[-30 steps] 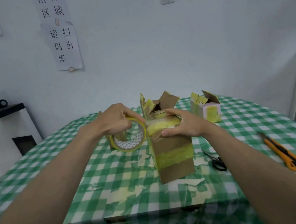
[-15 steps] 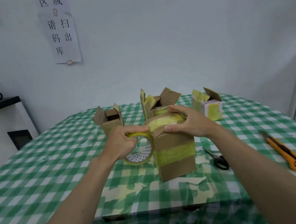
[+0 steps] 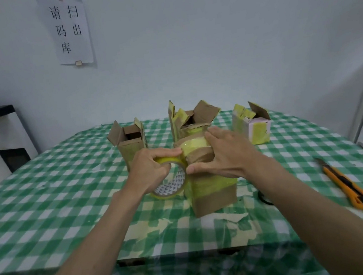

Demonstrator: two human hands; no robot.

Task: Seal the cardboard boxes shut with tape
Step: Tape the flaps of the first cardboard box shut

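Step in hand, as judged: running tape over the closed top of the near cardboard box (image 3: 211, 193), which stands upright near the table (image 3: 46, 201) front edge, long axis vertical; left hand (image 3: 150, 171) fingers curl round the tape roll (image 3: 170, 180), its hole facing the viewer; right hand (image 3: 226, 154) clasps the box top, thumb on its front face; next move probably calls for pressing the strip flat, then cutting it.

The left hand (image 3: 150, 171) is gripping a roll of yellow tape (image 3: 170, 180) against the left side of a tall cardboard box (image 3: 211, 193) standing near the table's (image 3: 46, 201) front edge. The right hand (image 3: 226, 154) is clasping the box's top. Three open-flapped boxes (image 3: 130, 141) are standing toward the far edge; an orange utility knife (image 3: 346, 185) is lying near the right edge.
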